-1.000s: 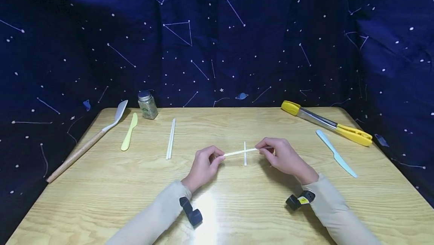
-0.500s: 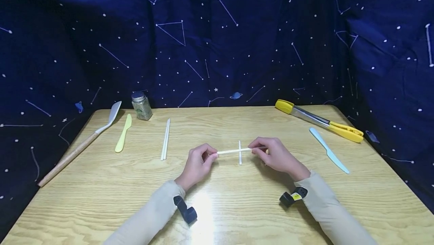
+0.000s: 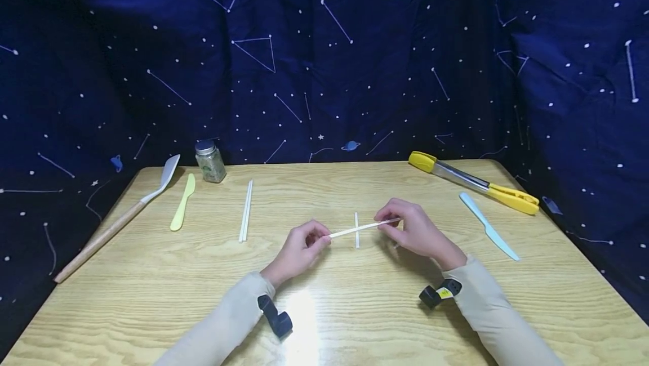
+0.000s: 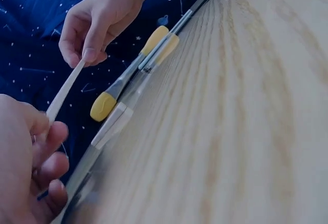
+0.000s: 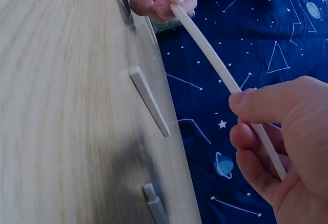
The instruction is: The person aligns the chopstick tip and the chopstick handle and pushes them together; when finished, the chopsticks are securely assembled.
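Note:
A thin cream-white chopstick (image 3: 350, 231) spans between my two hands above the table, its right end higher than its left in the head view. My left hand (image 3: 296, 250) pinches its left end between thumb and fingers. My right hand (image 3: 413, 232) grips it near the other end, and in the right wrist view the chopstick (image 5: 207, 49) runs on under the thumb toward the palm. Beneath it, between the hands, a short white stick (image 3: 357, 240) lies on the table. Another small pale piece (image 5: 155, 203) lies partly in view below my right hand.
To the left are a pair of white chopsticks (image 3: 245, 211), a yellow knife (image 3: 183, 202), a wood-handled spatula (image 3: 109, 235) and a glass jar (image 3: 210, 164). To the right lie a light blue knife (image 3: 489, 226) and yellow tongs (image 3: 471, 182). A starry curtain (image 3: 324, 73) hangs behind.
The head view has shifted right. My left hand has come slightly nearer and to the right over the last half second, so the chopstick tilts more. Both hands keep their hold.

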A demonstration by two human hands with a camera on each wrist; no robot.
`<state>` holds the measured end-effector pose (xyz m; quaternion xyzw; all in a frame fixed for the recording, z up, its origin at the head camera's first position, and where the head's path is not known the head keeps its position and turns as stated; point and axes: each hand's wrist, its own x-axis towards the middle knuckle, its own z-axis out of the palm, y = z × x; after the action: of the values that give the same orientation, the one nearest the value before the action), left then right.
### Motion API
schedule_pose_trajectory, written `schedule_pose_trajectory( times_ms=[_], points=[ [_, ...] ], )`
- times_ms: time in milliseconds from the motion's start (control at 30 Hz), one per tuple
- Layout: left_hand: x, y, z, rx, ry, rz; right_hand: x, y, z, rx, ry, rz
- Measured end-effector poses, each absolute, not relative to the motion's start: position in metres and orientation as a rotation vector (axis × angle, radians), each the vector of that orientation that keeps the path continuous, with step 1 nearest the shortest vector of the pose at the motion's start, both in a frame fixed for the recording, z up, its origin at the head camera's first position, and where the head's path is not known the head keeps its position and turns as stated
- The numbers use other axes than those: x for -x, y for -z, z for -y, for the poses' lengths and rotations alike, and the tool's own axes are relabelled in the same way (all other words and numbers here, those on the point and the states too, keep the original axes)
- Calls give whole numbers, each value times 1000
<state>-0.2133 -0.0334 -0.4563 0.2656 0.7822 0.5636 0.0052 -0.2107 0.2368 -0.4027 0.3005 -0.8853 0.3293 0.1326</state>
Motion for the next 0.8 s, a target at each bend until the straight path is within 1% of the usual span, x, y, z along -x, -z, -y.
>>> schedule_pose_trajectory(
  times_ms=[200, 333, 467, 800],
  points=[
    [211, 454, 29, -900, -1682, -2407, 207, 401, -229, -897, -952, 2598],
    [204, 446, 29, -863, -1680, -2305, 207, 401, -225, -972, -948, 2556],
    [205, 448, 27, -852, -1683, -2190, 208, 402, -226, -998, -944, 2509],
    [203, 447, 27, -1079, -1581, -1890, 205, 403, -221, -933, -853, 2458]
  ],
)
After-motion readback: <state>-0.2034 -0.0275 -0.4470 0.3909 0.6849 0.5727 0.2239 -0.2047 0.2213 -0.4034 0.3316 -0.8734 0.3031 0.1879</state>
